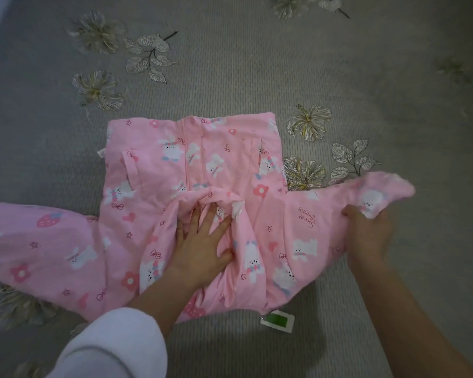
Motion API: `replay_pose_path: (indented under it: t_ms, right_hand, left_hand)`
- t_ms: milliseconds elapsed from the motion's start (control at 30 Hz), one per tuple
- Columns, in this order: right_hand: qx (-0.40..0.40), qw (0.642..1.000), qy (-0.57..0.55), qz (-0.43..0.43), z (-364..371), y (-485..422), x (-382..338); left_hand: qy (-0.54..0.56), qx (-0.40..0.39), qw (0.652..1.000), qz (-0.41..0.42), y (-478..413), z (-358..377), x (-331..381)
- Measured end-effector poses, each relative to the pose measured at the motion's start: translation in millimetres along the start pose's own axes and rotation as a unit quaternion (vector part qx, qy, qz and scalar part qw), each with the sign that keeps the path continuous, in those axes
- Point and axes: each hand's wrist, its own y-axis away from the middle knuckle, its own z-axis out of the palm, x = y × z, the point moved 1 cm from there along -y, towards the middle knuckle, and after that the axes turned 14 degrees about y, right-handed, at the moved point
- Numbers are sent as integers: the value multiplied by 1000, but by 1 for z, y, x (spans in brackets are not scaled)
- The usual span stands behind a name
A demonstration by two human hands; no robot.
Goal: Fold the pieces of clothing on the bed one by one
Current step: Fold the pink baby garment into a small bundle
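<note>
step: fold sleeve in | left hand (202, 241) flat, fingers spread, pinning pink top (191, 159) | right hand (366, 233) gripping sleeve (377, 195) | advice: carry sleeve over toward left fingertips, taut

your pink garment (153, 165) ran off the left edge, so the end of the sleeve on your left was out of sight. your left hand (202, 241) lay on the bunched collar, whose folds covered some fingertips. your right hand (366, 233) was blurred, and its fingers disappeared under the other sleeve's cloth. the green and white tag (277, 320) by the hem was too small to read. your white sleeve (112, 345) was cut by the bottom edge.
</note>
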Motion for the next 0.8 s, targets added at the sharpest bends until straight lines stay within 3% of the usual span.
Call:
replay_pose_path:
  t_ms: [67,167,300,367,400,500,567,600,667,733,800]
  right_hand:
    - [27,989,36,-140,9,20,-16]
    - [-91,944,98,-300,46,52,-37]
    - [-273,784,373,-413,98,88,-32]
    - [-342,745,407,-403,112,97,-19]
    - [-365,758,386,-378,115,98,-17]
    - [-375,847,233,-297,114,94,-21]
    - [-352,850,207,-333,109,97,-24]
    - [-344,835,232,-361,107,103,-23]
    - [-334,795,307,-404,106,120,-14]
    - [-329,763,356,-428,110,135,-3]
    - [-326,744,395,-428,118,139,7]
  left_hand:
    - [-2,1,1000,3,0,0,1]
    - [-3,8,1000,10,-1,0,0]
    - [-11,5,1000,15,-2,3,-2]
    - [-11,7,1000,17,0,2,0]
    - [4,2,1000,21,2,0,1]
    - [138,-19,987,82,7,-21,-3]
    - [289,51,950,106,23,-48,-10]
    - [333,128,929,94,34,-60,-18]
    - [320,305,897,31,59,-79,-45]
    - [287,420,856,-92,79,-86,-80]
    - [318,478,771,-277,97,-85,-119]
